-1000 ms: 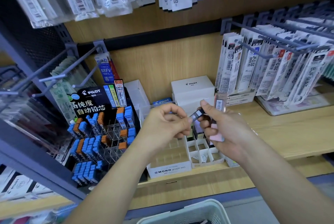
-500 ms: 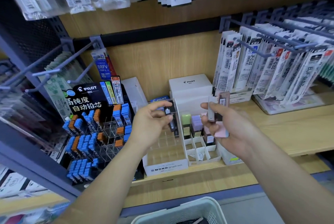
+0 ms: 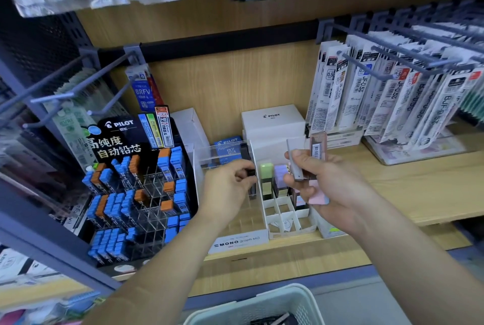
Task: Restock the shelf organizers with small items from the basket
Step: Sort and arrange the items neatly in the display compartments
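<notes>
Lead cases, small flat plastic ones, are being restocked: a dark case (image 3: 251,176) is being pinched by the fingertips of the left hand (image 3: 227,188) and lowered into the clear acrylic MONO organizer (image 3: 237,239). A fanned bundle of grey, brown and pink cases (image 3: 309,164) is being clamped by the curled right hand (image 3: 322,183), above the white gridded cardboard tray (image 3: 284,216) just beside the organizer. The white plastic basket (image 3: 262,303) is being left below the shelf edge. Slippage from the crowded right grip is being risked, and cases could be dropped into wrong cells.
</notes>
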{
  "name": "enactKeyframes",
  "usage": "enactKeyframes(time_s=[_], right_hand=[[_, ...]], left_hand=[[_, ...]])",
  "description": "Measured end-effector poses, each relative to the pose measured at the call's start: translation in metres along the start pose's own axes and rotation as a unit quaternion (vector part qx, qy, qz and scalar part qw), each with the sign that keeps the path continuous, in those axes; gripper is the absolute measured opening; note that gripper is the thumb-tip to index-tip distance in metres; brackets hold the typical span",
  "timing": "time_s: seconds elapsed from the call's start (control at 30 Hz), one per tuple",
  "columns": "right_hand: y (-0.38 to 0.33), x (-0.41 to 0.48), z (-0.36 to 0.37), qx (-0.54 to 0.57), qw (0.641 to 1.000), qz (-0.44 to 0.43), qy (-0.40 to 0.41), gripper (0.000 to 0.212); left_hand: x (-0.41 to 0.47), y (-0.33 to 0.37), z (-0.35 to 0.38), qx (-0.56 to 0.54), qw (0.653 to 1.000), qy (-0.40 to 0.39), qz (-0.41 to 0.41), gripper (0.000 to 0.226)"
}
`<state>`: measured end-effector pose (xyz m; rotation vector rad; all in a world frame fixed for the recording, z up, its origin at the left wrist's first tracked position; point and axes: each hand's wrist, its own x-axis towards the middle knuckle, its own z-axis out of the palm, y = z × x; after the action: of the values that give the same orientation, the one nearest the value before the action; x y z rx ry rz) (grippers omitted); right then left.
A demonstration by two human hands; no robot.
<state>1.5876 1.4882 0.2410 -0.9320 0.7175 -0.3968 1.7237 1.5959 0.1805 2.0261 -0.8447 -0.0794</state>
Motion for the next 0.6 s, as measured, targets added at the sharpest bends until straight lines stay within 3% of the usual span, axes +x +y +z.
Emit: enactKeyframes(time_s=[0.13,0.33,0.47,0.53,0.6], right_hand=[[0.000,-0.001,-0.002,-0.026,0.999,0.010,-0.026,0.005],[0.003,0.002,-0.003,-0.093,0.995,-0.007,-0.037,0.021],[0.002,0.004,-0.004,-0.092,0.995,-0.031,-0.016,0.019],[0.003,0.004,-0.002,-0.119,0.992,-0.051,-0.010,0.020],[0.004,0.002,0.000,-0.145,0.987,-0.072,-0.006,0.020]], left_hand=[[0.001,-0.006,0.003,0.039,0.997,0.036,0.047,0.012],[0.002,-0.006,-0.001,0.049,0.998,0.023,0.017,0.012],[0.007,0.024,-0.023,-0.116,0.991,0.047,-0.045,0.010],[0.004,0.046,-0.038,-0.202,0.978,0.005,-0.046,0.008],[-0.002,0.057,-0.047,-0.164,0.984,-0.067,0.014,0.012]])
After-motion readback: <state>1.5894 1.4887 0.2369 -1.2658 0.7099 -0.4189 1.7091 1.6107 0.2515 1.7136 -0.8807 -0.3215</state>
